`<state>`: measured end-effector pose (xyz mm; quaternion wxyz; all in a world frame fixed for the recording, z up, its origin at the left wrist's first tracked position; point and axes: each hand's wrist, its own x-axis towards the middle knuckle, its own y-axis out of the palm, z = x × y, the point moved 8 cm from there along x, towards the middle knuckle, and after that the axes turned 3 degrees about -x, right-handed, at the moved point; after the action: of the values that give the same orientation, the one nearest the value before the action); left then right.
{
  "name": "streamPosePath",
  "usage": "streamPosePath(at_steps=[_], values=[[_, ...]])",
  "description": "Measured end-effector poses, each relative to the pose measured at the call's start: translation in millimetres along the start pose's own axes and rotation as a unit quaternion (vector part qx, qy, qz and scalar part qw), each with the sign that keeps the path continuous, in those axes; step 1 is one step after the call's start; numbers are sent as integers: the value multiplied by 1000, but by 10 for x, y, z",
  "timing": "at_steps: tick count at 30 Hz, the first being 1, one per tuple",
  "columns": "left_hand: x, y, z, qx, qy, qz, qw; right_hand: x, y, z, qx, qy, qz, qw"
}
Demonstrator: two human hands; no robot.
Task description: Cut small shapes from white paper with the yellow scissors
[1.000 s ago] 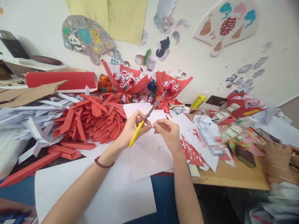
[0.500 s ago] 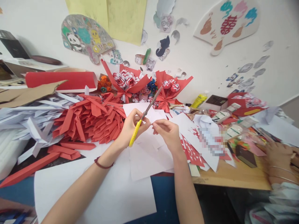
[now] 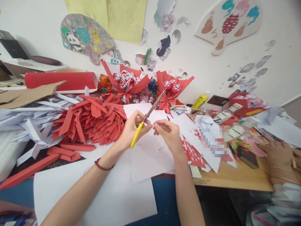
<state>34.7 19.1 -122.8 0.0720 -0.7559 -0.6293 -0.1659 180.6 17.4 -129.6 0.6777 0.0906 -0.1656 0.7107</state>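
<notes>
My left hand (image 3: 135, 128) is closed around a pair of scissors (image 3: 150, 110) seen nearly edge-on, with yellow handles toward me and grey metal blades pointing up and right. Close beside it, my right hand (image 3: 167, 131) pinches with thumb and forefinger. Between the fingertips of both hands is something tiny, mostly hidden; a little red shows under the right fingers. Both hands are raised over white paper sheets (image 3: 150, 161) on the table.
Folded red paper strips (image 3: 103, 125) and white ones (image 3: 35, 125) are heaped at left. Red-wrapped paper bouquets (image 3: 127, 83) stand against the wall. Glue bottles (image 3: 228, 113), cut red paper (image 3: 192, 153) and scraps crowd the right. Another person's hand (image 3: 279, 155) rests at far right.
The scissors' tip has swung slightly right and down. Less red shows between my fingertips. Both my hands stay almost in the same place, and the other person's hand has shifted slightly.
</notes>
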Motion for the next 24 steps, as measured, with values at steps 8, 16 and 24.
streamPosePath(at_steps=[8, 16, 24], values=[[5, 15, 40, 19, 9, 20, 1000, -5, 10, 16, -6, -3, 10, 1000], [-12, 10, -18, 39, 39, 12, 998, -9, -14, 19, 6, -1, -8, 1000], [19, -57, 5, -4, 32, -28, 999, -8, 6, 8, 7, 5, 2, 1000]])
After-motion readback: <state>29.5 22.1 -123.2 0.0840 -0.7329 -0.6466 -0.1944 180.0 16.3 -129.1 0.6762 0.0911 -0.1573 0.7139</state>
